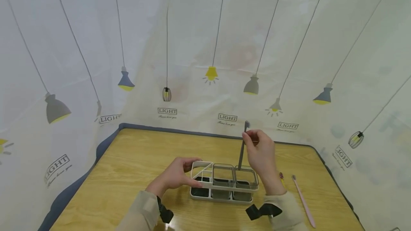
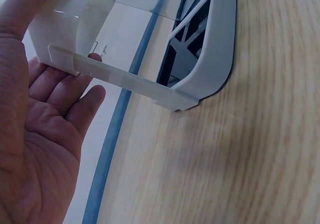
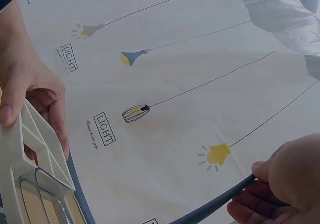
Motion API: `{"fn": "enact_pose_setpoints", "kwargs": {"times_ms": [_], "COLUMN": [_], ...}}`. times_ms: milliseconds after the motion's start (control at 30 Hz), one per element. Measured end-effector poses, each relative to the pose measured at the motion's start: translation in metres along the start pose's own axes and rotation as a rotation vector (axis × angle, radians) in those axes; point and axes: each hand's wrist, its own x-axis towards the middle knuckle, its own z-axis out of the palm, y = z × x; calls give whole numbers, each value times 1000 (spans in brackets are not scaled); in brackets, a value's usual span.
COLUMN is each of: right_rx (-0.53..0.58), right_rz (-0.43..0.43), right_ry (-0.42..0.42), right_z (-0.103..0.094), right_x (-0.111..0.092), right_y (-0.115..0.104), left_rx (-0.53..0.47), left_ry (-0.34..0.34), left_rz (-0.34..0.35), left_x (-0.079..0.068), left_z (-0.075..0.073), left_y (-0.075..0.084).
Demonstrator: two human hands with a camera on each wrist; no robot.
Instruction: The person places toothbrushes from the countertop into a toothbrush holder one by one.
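Observation:
A white toothbrush rack [image 1: 223, 188] stands on the table, with an open divided section at its left and two clear cups beside it. My left hand [image 1: 176, 174] grips the rack's left end, thumb along the front rim and fingers behind; the left wrist view shows this white end [image 2: 57, 37] close up. My right hand [image 1: 261, 150] pinches a dark grey toothbrush [image 1: 242, 150] near its bristles, upright and slightly tilted. The handle's lower end overlaps the back rim of the right cup [image 1: 246, 177]. In the right wrist view, the dark handle [image 3: 215, 204] runs down-left from the fingers.
A pink toothbrush [image 1: 303, 200] lies on the wooden table [image 1: 154, 145] to the right. Near it, a yellow striped toothbrush [image 1: 281, 177] is mostly hidden behind my right wrist. Behind the table's dark edge hangs a pale sheet [image 1: 192, 45] printed with lamps.

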Motion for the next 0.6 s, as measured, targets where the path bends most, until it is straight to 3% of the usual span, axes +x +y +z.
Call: {"fn": "enact_pose_setpoints", "kwargs": {"times_ms": [600], "right_rx": [180], "right_rz": [-121], "right_ry": [-5], "right_z": [49], "right_x": [-14], "right_y": [-24], "left_rx": [-25], "left_ry": [0], "left_rz": [-1], "left_x": [-1], "left_z": [1], "left_y": [1]}}
